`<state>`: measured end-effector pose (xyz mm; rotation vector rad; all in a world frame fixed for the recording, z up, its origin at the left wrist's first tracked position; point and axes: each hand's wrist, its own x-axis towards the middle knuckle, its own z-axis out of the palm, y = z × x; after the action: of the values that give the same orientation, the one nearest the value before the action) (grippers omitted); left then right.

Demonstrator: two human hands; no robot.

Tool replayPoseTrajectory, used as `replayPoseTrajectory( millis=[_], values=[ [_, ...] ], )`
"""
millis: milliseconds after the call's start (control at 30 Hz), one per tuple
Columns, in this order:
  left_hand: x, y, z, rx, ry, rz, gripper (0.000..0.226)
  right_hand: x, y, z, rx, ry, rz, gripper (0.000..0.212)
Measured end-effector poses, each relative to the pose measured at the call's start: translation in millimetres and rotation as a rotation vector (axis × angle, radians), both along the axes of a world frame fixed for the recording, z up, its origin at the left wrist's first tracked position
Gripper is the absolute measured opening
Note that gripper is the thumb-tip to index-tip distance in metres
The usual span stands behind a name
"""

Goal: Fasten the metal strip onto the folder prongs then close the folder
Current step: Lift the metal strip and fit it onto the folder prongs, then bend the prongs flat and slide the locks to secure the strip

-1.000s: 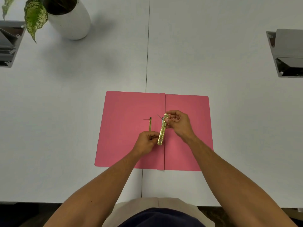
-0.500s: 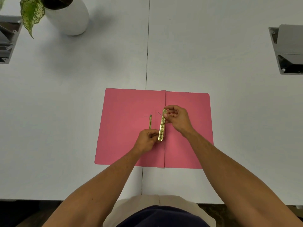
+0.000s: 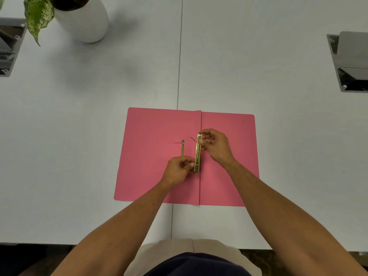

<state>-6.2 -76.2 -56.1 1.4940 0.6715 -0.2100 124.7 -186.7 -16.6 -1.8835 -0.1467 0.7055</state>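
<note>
A pink folder (image 3: 151,166) lies open and flat on the white table. A gold metal strip (image 3: 198,153) stands on edge over the folder's centre fold, running near to far. My right hand (image 3: 216,146) pinches the strip's far end. My left hand (image 3: 179,169) pinches its near end. Just left of the strip, a thin gold prong piece (image 3: 182,148) lies on the left leaf, its near end hidden under my left hand. A dark thin prong (image 3: 193,139) sticks up beside the strip's far end.
A white plant pot (image 3: 83,20) with a speckled green leaf (image 3: 38,15) stands at the far left. Grey metal hatches sit at the left edge (image 3: 9,48) and the right edge (image 3: 350,62). A seam (image 3: 179,66) splits the table down the middle.
Both hands and the strip have shifted slightly away from me over the fold, and the strip now stands straighter. The grips are unchanged.
</note>
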Motion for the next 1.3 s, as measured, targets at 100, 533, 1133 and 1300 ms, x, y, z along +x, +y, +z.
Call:
replayPoseTrajectory(
  millis=[100,533,1133,1300],
  values=[
    [9,5,1,0.019,0.003,0.102,0.016,1,1,0,0.008,0.009,-0.004,0.028],
    [62,19,16,0.081,-0.068,0.019,0.025,10,3,-7,0.017,-0.005,0.030,0.021],
    [68,16,9,0.110,-0.034,-0.014,0.015,13,-1,-7,0.026,0.008,0.023,0.020],
    [68,18,9,0.083,-0.034,-0.006,0.015,14,1,-6,-0.001,0.002,0.046,0.020]
  ],
)
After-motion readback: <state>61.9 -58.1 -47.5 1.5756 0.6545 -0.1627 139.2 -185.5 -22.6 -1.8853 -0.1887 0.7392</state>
